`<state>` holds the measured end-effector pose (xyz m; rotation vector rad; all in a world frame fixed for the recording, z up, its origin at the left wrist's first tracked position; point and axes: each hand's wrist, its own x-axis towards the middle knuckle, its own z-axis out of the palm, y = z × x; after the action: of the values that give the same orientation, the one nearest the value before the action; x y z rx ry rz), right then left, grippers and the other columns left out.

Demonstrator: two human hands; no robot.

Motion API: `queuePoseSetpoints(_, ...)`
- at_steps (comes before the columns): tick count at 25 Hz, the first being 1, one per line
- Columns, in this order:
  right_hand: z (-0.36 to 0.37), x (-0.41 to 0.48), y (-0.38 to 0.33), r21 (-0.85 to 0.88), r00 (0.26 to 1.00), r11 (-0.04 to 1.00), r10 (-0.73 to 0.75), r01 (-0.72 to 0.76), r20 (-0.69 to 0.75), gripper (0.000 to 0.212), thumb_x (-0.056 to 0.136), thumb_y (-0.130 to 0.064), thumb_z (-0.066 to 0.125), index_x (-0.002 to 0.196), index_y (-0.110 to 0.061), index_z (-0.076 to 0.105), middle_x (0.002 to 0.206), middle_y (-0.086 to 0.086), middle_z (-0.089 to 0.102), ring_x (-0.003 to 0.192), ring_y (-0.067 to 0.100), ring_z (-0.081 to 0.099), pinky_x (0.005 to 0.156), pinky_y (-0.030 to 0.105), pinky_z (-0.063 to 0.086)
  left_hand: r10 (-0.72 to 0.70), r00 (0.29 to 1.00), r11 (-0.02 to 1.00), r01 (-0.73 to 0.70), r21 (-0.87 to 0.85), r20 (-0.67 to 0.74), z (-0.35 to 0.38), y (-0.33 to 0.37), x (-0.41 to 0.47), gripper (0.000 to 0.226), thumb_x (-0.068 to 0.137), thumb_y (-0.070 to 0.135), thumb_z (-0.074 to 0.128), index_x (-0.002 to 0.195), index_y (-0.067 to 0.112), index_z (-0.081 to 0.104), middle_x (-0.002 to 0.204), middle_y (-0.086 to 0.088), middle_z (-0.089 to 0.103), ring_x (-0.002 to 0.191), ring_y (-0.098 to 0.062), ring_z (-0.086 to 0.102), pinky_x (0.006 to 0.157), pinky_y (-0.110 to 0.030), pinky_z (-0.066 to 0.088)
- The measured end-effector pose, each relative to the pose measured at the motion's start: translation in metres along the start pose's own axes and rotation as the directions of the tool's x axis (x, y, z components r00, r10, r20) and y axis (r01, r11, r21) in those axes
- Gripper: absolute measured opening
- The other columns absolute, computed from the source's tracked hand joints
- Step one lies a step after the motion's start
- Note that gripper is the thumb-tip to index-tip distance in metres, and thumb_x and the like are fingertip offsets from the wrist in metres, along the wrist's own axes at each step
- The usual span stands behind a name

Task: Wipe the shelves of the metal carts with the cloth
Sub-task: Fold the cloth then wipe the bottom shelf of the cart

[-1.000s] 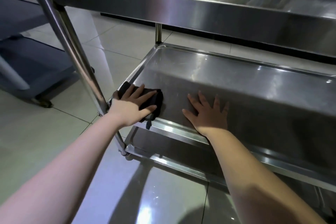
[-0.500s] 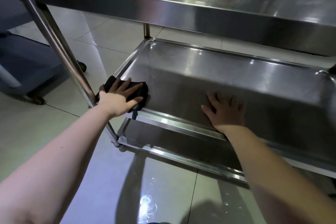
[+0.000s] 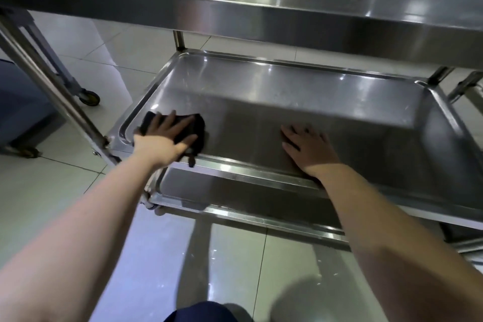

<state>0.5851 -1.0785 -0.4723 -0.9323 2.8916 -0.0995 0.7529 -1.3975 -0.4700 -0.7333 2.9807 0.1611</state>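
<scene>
A steel cart stands in front of me with a top shelf [image 3: 261,18], a middle shelf [image 3: 300,97] and a bottom shelf [image 3: 235,198]. My left hand [image 3: 162,141] lies flat, fingers spread, on a black cloth [image 3: 197,125] at the middle shelf's front left corner. A tail of the cloth hangs over the front rim. My right hand [image 3: 308,149] rests flat on the bare metal of the same shelf near its front edge, fingers apart and holding nothing.
The cart's left post [image 3: 52,91] slants up beside my left arm. Another cart's caster [image 3: 90,98] and a dark blue unit [image 3: 21,112] stand on the tiled floor at left. The top shelf overhangs the middle one closely. A dark blue knee [image 3: 201,312] shows at the bottom.
My left hand has slid the cloth from the shelf's left front edge a little rightward and inward onto the surface. My right hand shifted slightly right along the front. The camera turned, showing more of the shelf's right end.
</scene>
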Motion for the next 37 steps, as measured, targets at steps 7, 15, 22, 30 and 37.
queuePoseSetpoints(7,0.001,-0.031,0.065,-0.03,0.941,0.943,0.334,-0.332,0.062,0.059,0.096,-0.065,0.015,0.152,-0.048,0.007,0.164,-0.011,0.001,0.148,0.042,-0.007,0.117,0.058,-0.007,-0.023,0.999,0.999,0.024,0.023,-0.026,0.011,0.08,-0.012,0.061,0.087,0.077,0.018,0.144,0.062,0.002,0.163,0.011,0.005,0.149,-0.027,-0.001,0.107,-0.069,0.012)
queuePoseSetpoints(15,-0.019,-0.049,0.09,0.922,0.892,0.313,0.447,-0.229,0.07,0.04,0.103,-0.042,0.039,0.14,-0.032,0.051,0.15,0.002,0.044,0.136,0.022,0.041,0.105,0.033,0.035,0.279,0.945,0.96,-0.279,-0.021,0.17,0.032,0.341,-0.053,0.062,0.097,0.062,0.019,0.152,0.046,-0.003,0.163,0.0,-0.014,0.147,-0.034,-0.02,0.1,-0.076,-0.014)
queuePoseSetpoints(22,-0.027,-0.056,0.089,0.527,0.985,0.836,0.171,-0.152,0.013,0.045,0.098,-0.033,0.054,0.142,-0.027,0.046,0.145,0.002,0.047,0.134,0.025,0.042,0.111,0.039,0.035,0.247,0.955,0.963,-0.261,-0.071,-0.162,0.009,0.298,-0.023,0.042,0.093,0.021,0.046,0.135,0.028,0.048,0.144,0.0,0.044,0.136,-0.024,0.03,0.104,-0.048,0.023)
queuePoseSetpoints(30,-0.065,-0.078,0.063,0.218,0.978,0.964,0.18,-0.154,-0.105,0.029,0.096,-0.025,0.059,0.121,-0.012,0.058,0.12,0.012,0.056,0.109,0.031,0.052,0.087,0.042,0.049,0.549,0.824,0.836,-0.539,0.102,-0.139,-0.016,0.276,-0.02,0.035,0.102,0.034,0.04,0.131,0.02,0.05,0.135,-0.007,0.051,0.126,-0.03,0.038,0.101,-0.044,0.022)
queuePoseSetpoints(37,-0.047,-0.214,0.074,0.368,0.855,0.924,0.105,0.105,-0.508,0.02,0.087,-0.009,0.059,0.106,-0.007,0.065,0.103,0.006,0.056,0.098,0.023,0.046,0.092,0.032,0.038,0.668,0.47,0.673,-0.713,0.199,-0.577,-0.006,0.282,-0.122,0.027,0.092,0.033,0.048,0.107,0.018,0.065,0.097,-0.003,0.062,0.083,-0.028,0.055,0.081,-0.041,0.034)
